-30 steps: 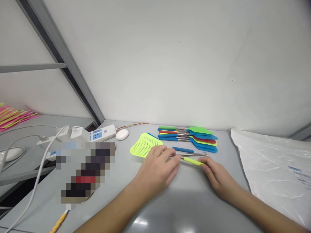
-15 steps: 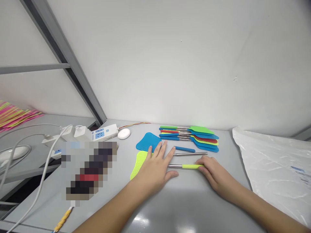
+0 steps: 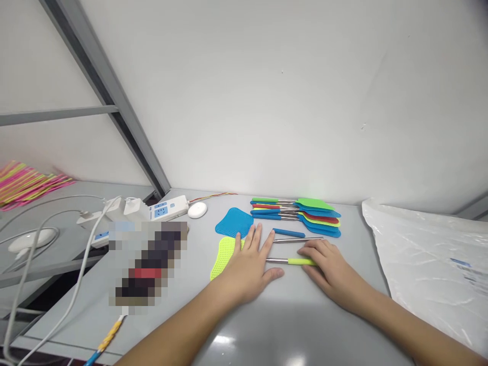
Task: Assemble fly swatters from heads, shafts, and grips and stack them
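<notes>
My left hand (image 3: pixel 249 264) lies flat with fingers spread, across a yellow-green fly swatter and the shafts beside it. The dotted yellow-green swatter head (image 3: pixel 224 254) shows left of the fingers; the swatter's neck is hidden beneath. Above it lies a blue swatter head (image 3: pixel 234 222), with a blue handle (image 3: pixel 288 233) to the right. Bare metal rods (image 3: pixel 299 240) stretch between the two handles. My right hand (image 3: pixel 330 269) rests around the end of the yellow-green handle (image 3: pixel 299 262), thumb and fingers apart, fingertips near the rods' tip.
A stack of folded fly swatters (image 3: pixel 318 216) lies by the wall. To the right is a white plastic bag (image 3: pixel 423 269). At left are a power strip (image 3: pixel 170 207), a round white device (image 3: pixel 197 210), a blurred item (image 3: pixel 152 264), cables and pink-yellow sticks (image 3: pixel 30 185).
My right hand has loosened from its pinch on the yellow-green handle's end and shifted slightly left, its fingers spreading over it. My left hand stays flat. The view has shifted slightly.
</notes>
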`<state>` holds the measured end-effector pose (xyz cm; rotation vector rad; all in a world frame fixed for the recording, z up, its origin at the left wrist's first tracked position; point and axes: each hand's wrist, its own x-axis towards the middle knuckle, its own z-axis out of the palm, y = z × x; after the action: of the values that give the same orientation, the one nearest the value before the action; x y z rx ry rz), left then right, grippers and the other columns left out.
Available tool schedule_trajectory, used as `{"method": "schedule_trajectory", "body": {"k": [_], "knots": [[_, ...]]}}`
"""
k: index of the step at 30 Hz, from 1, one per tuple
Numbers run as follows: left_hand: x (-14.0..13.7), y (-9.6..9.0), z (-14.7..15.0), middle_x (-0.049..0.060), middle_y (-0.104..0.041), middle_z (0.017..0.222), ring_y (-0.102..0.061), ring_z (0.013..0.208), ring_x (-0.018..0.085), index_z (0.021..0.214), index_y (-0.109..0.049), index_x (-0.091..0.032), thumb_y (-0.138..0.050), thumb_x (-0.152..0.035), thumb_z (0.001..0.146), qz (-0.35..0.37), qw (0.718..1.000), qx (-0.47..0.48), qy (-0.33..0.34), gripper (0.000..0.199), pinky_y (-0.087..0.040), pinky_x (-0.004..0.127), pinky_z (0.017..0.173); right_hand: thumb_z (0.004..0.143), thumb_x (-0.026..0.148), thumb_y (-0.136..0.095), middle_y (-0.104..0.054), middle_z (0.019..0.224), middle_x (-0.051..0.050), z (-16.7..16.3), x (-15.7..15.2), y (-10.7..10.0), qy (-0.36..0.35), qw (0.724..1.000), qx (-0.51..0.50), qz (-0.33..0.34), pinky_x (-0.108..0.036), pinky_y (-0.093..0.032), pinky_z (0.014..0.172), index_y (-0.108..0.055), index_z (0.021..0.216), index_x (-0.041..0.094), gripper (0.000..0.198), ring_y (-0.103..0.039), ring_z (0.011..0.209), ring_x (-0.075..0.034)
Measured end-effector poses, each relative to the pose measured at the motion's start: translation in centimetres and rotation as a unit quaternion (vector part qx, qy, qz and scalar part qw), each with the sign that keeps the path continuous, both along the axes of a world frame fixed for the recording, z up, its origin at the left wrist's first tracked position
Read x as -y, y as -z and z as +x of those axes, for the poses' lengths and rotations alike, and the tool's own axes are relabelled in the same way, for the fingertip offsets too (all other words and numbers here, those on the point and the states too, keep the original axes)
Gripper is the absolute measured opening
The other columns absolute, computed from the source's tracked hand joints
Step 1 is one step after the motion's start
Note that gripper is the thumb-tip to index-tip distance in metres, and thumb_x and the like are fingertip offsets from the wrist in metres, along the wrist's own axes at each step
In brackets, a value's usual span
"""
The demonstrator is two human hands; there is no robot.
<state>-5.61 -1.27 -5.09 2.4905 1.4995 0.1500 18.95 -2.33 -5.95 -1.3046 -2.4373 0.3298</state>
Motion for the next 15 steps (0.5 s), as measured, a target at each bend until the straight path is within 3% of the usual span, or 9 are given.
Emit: {"method": "schedule_trajectory", "body": {"k": [8,15], "knots": [[0.6,0.6,0.2,0.014,-0.010,0.156,-0.001,0.143,0.033,0.149,-0.018,-0.026,-0.033,-0.064,0.088,0.086,0.996,0.005,-0.002,0.073,-0.009,0.063,0.110,0.095,0.029,-0.039,-0.055,0.113,-0.009,-0.5,0.3,-0.1,-0.012,0.998,0.033,0.055,-0.042,-0.043,0.089,-0.054,0.114,0.024,0.025,-0.050,0.106,-0.023],[2.3,0.7,0.1,0.014,-0.014,0.156,-0.003,0.144,0.033,0.148,-0.025,-0.024,-0.039,-0.059,0.088,0.194,0.979,-0.015,-0.065,0.070,-0.004,0.063,0.110,0.096,0.022,-0.031,-0.056,0.121,-0.012,-1.5,1.4,-1.0,0.010,0.979,0.175,0.108,-0.042,-0.042,0.086,-0.050,0.126,0.020,0.035,-0.053,0.106,-0.025]]}}
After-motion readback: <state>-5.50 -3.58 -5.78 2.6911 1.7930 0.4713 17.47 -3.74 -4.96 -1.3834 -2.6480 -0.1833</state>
